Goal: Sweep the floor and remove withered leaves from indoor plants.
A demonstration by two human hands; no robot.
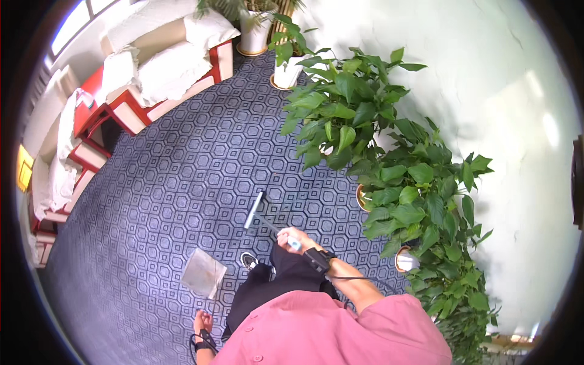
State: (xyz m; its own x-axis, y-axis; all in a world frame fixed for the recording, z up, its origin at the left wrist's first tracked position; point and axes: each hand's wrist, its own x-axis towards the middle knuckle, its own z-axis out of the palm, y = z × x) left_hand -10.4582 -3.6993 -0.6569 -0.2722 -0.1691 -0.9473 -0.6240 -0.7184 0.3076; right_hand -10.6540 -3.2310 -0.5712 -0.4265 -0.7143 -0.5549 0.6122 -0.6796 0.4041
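My right hand point(294, 239) is wrapped round the pale handle end of a squeegee-like T-shaped tool point(253, 210). Its thin grey shaft slants away to the left, and its narrow pale head is over the patterned carpet just ahead of my shoes. At the lower left, my left hand point(204, 320) hangs beside my leg with its fingers curled; whatever they may hold is hidden. Just ahead of that hand is a translucent greyish box-like piece point(204, 274), possibly a dustpan. No link between it and the hand can be made out.
Leafy potted plants point(420, 201) line the pale wall on my right, their leaves reaching over the carpet point(164, 201). Armchairs with white covers point(170, 70) and a red side table point(90, 112) stand at the far left. A white planter point(254, 30) is at the back.
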